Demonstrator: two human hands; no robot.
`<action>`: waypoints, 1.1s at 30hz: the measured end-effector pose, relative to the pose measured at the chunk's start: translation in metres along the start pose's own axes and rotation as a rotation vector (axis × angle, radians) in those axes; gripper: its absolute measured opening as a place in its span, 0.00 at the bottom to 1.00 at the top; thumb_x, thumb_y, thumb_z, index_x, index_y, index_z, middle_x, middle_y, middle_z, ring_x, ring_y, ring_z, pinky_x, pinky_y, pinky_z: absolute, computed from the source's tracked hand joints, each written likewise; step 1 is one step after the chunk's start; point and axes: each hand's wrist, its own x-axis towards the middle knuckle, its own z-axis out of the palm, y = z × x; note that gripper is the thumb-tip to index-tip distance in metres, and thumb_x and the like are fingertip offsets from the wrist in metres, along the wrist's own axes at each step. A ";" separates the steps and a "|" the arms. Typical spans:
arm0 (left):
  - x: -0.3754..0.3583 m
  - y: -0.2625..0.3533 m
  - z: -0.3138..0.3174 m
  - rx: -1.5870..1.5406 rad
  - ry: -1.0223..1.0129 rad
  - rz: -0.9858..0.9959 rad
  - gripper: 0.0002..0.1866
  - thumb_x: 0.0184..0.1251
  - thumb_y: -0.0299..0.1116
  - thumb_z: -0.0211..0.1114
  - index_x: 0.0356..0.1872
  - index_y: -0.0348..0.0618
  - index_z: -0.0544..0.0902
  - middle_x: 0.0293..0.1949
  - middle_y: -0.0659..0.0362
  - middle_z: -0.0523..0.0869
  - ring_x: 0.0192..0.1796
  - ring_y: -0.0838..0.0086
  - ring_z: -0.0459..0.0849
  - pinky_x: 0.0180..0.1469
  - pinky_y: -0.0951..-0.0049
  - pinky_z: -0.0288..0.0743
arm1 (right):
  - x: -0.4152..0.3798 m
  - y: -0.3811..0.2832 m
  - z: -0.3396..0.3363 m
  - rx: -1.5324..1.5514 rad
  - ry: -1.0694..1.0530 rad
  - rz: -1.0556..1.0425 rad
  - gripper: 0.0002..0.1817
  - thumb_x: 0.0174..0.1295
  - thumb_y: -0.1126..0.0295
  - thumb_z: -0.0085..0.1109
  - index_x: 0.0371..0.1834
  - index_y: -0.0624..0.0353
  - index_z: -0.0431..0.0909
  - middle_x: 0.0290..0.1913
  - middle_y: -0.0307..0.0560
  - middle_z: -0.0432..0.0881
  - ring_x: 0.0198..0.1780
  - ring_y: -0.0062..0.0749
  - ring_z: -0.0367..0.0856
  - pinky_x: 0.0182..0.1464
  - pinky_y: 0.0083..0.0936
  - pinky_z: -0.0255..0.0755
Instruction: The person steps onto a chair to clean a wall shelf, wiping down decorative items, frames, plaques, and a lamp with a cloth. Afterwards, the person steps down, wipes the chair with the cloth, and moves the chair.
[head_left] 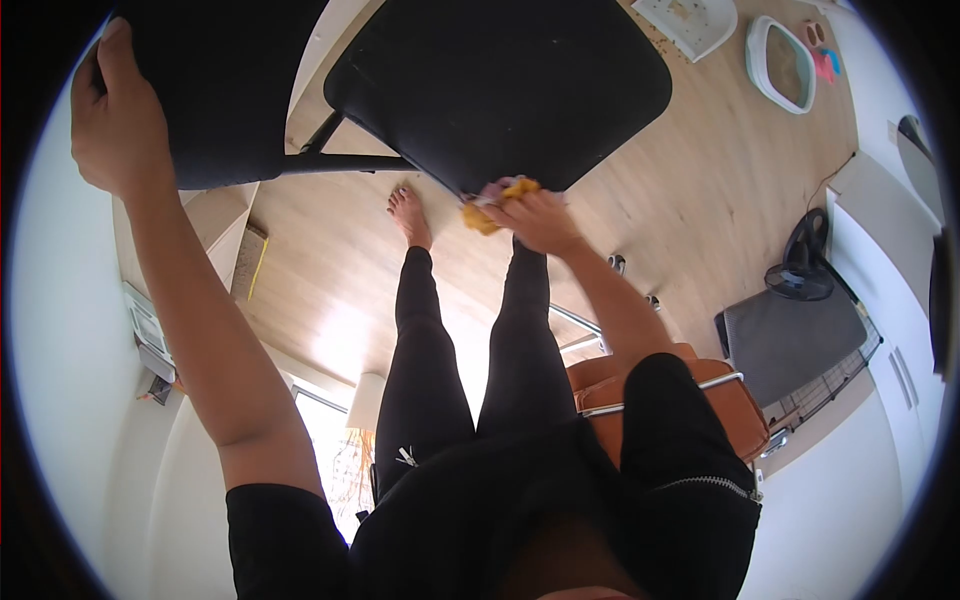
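A black chair stands in front of me, its flat seat (pixel 500 90) at the top middle and its backrest (pixel 225 95) at the upper left. My left hand (pixel 120 135) is closed round the outer edge of the backrest, with some fingers hidden behind it. A crumpled yellow and purplish cloth (pixel 484 216) is bunched under the fingers of my right hand (pixel 540 222). That hand presses the cloth against the near edge of the seat and looks slightly blurred. A dark chair bar (pixel 350 162) runs between backrest and seat.
Close to my right elbow is a brown chair (pixel 660 415) with metal tubing. A black fan (pixel 800 265) stands by a dark grey mat-like surface (pixel 795 340) at the right. Farther off lie a white-rimmed tray (pixel 757 70) and a white tray-like piece (pixel 715 40) on the wooden floor (pixel 650 240).
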 end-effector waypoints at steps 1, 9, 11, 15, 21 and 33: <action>0.000 0.001 0.001 0.001 -0.002 0.002 0.28 0.60 0.66 0.53 0.49 0.60 0.86 0.46 0.66 0.87 0.51 0.71 0.83 0.56 0.67 0.72 | -0.016 0.027 -0.008 0.114 -0.171 -0.013 0.17 0.59 0.69 0.54 0.52 0.43 0.78 0.39 0.38 0.77 0.40 0.36 0.77 0.45 0.37 0.72; -0.004 0.009 -0.001 0.003 0.051 0.011 0.28 0.59 0.66 0.55 0.44 0.57 0.87 0.35 0.65 0.88 0.42 0.70 0.85 0.48 0.69 0.75 | -0.038 0.181 -0.108 -0.226 0.762 0.972 0.12 0.66 0.68 0.50 0.49 0.58 0.76 0.43 0.52 0.78 0.46 0.45 0.76 0.48 0.38 0.69; -0.005 0.012 -0.001 0.001 0.048 0.001 0.27 0.60 0.66 0.55 0.44 0.57 0.87 0.35 0.65 0.88 0.42 0.70 0.85 0.48 0.69 0.75 | 0.022 0.097 -0.102 0.167 0.477 0.703 0.13 0.68 0.61 0.48 0.45 0.56 0.79 0.42 0.50 0.79 0.45 0.46 0.77 0.46 0.39 0.70; -0.005 0.012 -0.002 0.001 0.070 0.040 0.26 0.61 0.65 0.54 0.45 0.57 0.87 0.36 0.65 0.88 0.44 0.71 0.85 0.48 0.68 0.75 | 0.066 -0.017 -0.006 0.118 0.100 -0.072 0.07 0.59 0.58 0.57 0.33 0.45 0.80 0.29 0.39 0.79 0.37 0.36 0.81 0.41 0.35 0.73; -0.005 0.009 0.000 0.000 0.080 0.044 0.26 0.62 0.64 0.54 0.46 0.58 0.86 0.39 0.65 0.88 0.44 0.71 0.85 0.49 0.69 0.75 | 0.041 0.116 -0.037 -0.213 0.233 0.401 0.07 0.56 0.65 0.57 0.38 0.48 0.79 0.35 0.39 0.80 0.39 0.37 0.79 0.39 0.39 0.71; -0.007 0.017 -0.004 0.056 0.052 -0.036 0.27 0.60 0.67 0.56 0.44 0.58 0.87 0.32 0.66 0.88 0.38 0.73 0.86 0.40 0.71 0.76 | 0.102 0.005 -0.063 0.050 0.165 0.072 0.14 0.58 0.61 0.57 0.49 0.38 0.77 0.34 0.34 0.75 0.38 0.31 0.78 0.39 0.39 0.67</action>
